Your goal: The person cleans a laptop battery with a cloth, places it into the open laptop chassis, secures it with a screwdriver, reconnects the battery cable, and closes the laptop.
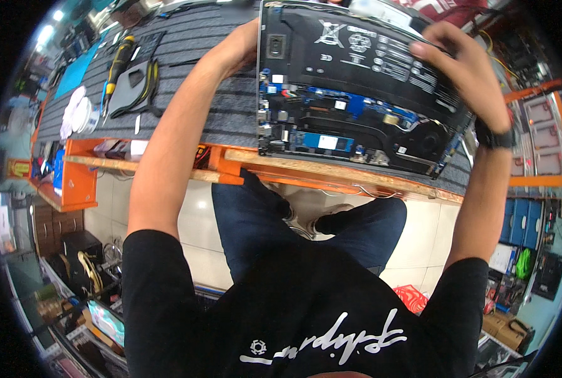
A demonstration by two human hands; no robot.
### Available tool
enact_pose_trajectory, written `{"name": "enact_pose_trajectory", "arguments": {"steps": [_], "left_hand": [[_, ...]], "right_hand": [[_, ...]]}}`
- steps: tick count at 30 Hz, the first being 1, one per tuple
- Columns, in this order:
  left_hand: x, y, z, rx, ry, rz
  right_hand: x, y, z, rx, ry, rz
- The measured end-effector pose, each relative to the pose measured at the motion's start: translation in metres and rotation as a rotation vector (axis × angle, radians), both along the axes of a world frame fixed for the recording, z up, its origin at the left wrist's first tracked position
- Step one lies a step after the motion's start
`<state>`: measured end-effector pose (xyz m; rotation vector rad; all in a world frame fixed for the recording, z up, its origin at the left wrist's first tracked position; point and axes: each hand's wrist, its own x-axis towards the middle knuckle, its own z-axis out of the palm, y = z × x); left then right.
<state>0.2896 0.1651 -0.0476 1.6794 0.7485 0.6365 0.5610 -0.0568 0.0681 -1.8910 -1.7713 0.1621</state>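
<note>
An opened-up laptop shows its insides, with a wide black battery across the far part and blue circuit boards and a round fan nearer me. It sits tilted at the bench's near edge. My left hand is at the laptop's left side, its fingers hidden behind the casing. My right hand is closed on the far right edge; one digit lies over the battery, and the other fingertips are partly hidden. A blue stick-like module is mounted near the front edge.
On the ridged grey mat at left lie a yellow-and-black screwdriver, a grey-and-black pouch-like item and a white round container. An orange-edged shelf runs under the bench above my knees. Racks stand at right.
</note>
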Motion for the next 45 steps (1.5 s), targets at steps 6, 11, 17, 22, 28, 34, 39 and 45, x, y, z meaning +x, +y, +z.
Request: {"name": "enact_pose_trajectory", "arguments": {"steps": [6,11,17,22,28,34,39,45], "left_hand": [[-0.013,0.004,0.008,-0.073,0.117,-0.202],[-0.006,0.001,0.005,0.003,0.018,-0.164],[0.003,0.010,-0.012,0.050,-0.014,-0.149],[-0.004,0.008,-0.004,-0.111,-0.031,-0.157],[-0.035,-0.016,0.003,-0.034,0.090,0.026],[-0.056,-0.025,-0.039,0.315,0.160,0.032],[-0.037,-0.034,-0.019,0.236,0.289,0.062],[-0.023,-0.038,-0.022,0.036,0.024,0.086]], "right_hand": [[-0.064,-0.050,0.018,0.239,-0.138,-0.098],[-0.081,-0.089,0.019,0.413,-0.248,-0.058],[-0.093,-0.103,0.016,0.434,-0.260,-0.076],[-0.092,-0.095,0.023,0.428,-0.357,-0.032],[-0.082,-0.110,0.029,0.406,-0.337,-0.023],[-0.088,-0.121,0.012,0.480,-0.298,-0.114],[-0.098,-0.139,0.004,0.508,-0.360,-0.149],[-0.111,-0.158,0.002,0.491,-0.386,-0.154]]}}
